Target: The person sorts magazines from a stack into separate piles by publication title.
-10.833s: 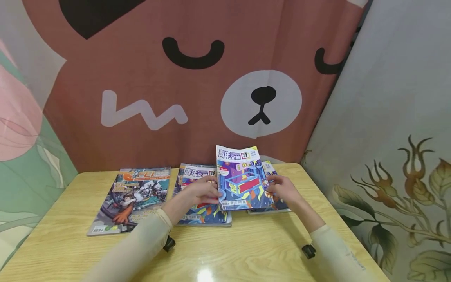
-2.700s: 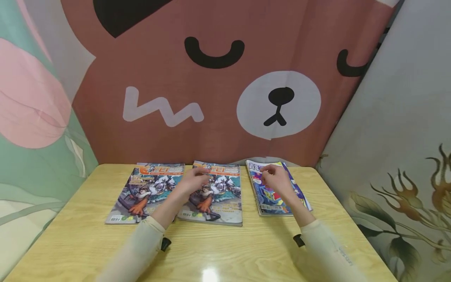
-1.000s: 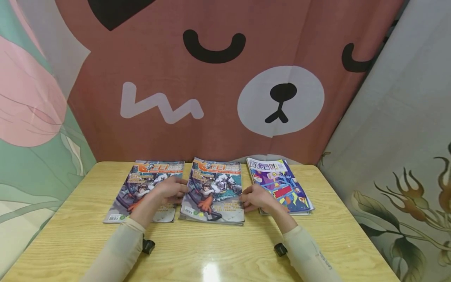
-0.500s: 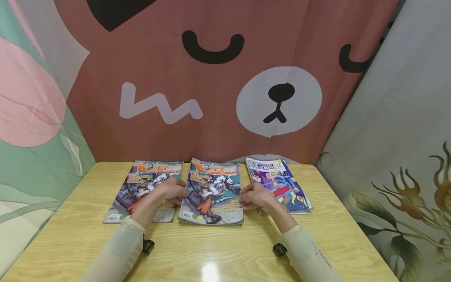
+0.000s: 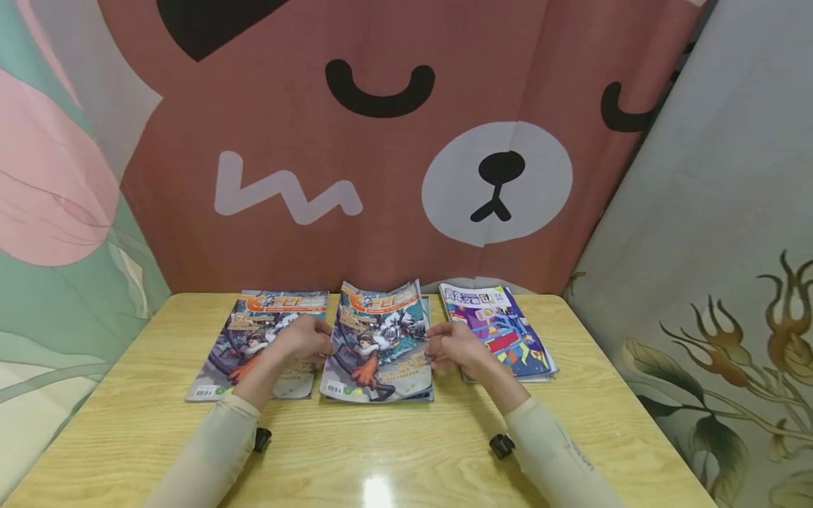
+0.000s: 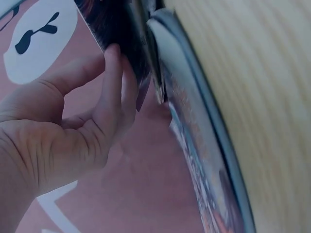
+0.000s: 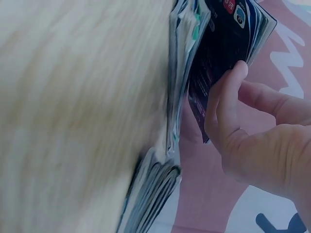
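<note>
Both hands hold a comic-style magazine (image 5: 381, 346) with an orange title, over the middle pile. My left hand (image 5: 297, 347) pinches its left edge, and my right hand (image 5: 459, 347) grips the right edge. Its upper corners curl upward. Below it the edge of another magazine (image 5: 428, 395) peeks out at the right. Seen from the left wrist, the thumb and fingers of the left hand (image 6: 63, 126) grip the raised magazine's dark back cover (image 6: 114, 29), apart from the pile beneath. In the right wrist view, the right hand's (image 7: 262, 145) fingertips support the same dark cover (image 7: 223, 53).
A magazine with a matching cover (image 5: 219, 363) lies left of the middle pile, partly behind the left hand. To the right sits a pile topped by a purple-blue magazine (image 5: 517, 339). The wooden table (image 5: 381, 451) ends at a bear-print curtain (image 5: 375, 240).
Earlier both hands held a purple-blue magazine, which now tops the right pile. Over the last half second the comic-style magazine has risen off the middle pile and shifted slightly left, its corners bending up.
</note>
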Available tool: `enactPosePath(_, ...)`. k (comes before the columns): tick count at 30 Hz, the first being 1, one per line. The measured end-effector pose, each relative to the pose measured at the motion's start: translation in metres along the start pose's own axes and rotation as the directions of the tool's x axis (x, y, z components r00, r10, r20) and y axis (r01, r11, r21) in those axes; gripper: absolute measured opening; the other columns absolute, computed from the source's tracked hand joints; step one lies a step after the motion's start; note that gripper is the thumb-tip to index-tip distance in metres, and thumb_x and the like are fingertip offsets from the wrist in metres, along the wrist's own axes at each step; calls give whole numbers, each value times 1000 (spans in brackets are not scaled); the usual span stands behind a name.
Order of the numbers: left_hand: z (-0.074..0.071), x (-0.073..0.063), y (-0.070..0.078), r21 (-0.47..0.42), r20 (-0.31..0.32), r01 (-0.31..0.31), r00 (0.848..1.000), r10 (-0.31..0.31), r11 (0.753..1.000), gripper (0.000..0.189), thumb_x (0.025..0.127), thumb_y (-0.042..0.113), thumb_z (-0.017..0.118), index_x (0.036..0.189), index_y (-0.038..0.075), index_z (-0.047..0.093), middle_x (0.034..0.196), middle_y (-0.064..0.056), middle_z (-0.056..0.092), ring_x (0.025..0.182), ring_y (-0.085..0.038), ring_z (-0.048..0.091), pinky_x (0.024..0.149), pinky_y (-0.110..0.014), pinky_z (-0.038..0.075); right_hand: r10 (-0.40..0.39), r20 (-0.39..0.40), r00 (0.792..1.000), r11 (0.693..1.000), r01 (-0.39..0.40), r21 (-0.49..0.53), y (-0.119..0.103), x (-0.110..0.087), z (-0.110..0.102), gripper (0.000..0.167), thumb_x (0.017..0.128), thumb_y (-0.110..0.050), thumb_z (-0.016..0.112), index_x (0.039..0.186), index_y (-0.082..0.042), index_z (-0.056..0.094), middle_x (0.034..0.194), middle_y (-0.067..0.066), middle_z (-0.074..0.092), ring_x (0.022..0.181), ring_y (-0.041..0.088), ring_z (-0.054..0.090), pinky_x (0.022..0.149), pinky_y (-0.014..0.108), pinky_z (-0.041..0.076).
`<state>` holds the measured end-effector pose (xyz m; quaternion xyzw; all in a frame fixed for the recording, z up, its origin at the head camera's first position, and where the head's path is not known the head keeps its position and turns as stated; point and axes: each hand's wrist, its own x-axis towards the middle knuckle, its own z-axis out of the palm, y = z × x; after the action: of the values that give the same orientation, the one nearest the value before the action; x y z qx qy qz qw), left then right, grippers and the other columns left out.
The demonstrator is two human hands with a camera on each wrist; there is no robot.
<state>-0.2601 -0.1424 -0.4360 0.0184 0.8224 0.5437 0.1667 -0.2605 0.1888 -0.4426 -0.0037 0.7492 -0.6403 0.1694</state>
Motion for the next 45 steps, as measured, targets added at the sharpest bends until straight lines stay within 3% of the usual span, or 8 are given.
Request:
enactPosePath(9,-39,-17,-10,-65,70,26,997,-21,998,59,94,1,70,143,-15,41,137,-35,49,113,-39,62,86,-44,58,-21,65,998,1000,22,-2,-7,9,20,37,90,5,67,125,11,58,107,23,63,80,26,66,77,44,61)
enactPosePath(12,-55,-21,-15,-68,59,37,998,-33,997,61,95,2,70,144,-15,40,138,-35,48,114,-40,61,86,-43,58,-42,79,996,999,43,-8,-12,14,36,35,90,6,66,123,12,57,105,24,63,79,28,67,78,45,61)
enactPosePath(21,-103,-32,-43,-48,36,40,999,-38,998,65,96,3,67,147,-18,33,134,-34,52,108,-31,64,85,-42,59,-81,123,989,997,83,-9,-19,33,95,32,86,16,61,117,14,56,94,23,67,72,28,67,70,44,62)
enactPosePath(26,-133,-34,-64,-63,19,48,999,-47,997,64,95,4,67,145,-18,35,125,-23,59,98,-20,65,84,-40,59,-71,106,992,997,74,-19,-27,46,130,29,85,18,63,112,13,56,89,20,62,65,26,65,66,40,62)
enactPosePath(32,-166,-45,-89,-56,-2,73,997,-73,996,62,99,7,64,145,-21,33,118,-14,64,97,-15,63,85,-38,58,-53,131,990,999,54,0,-31,60,168,27,84,19,63,110,15,57,87,20,63,63,26,66,64,36,62)
enactPosePath(37,-177,-52,-96,-43,-25,81,996,-82,996,63,100,11,64,145,-21,33,114,-10,67,98,-13,64,87,-39,57,-47,130,990,999,49,-6,-29,67,185,31,83,20,64,113,17,56,86,22,65,65,31,70,62,35,61)
enactPosePath(45,-181,-53,-97,5,-77,112,991,-111,994,58,101,8,59,144,-22,34,110,-11,68,95,-14,65,86,-40,58,-63,112,992,994,72,-82,-22,68,196,35,86,17,68,118,18,54,86,20,66,71,34,73,64,34,61)
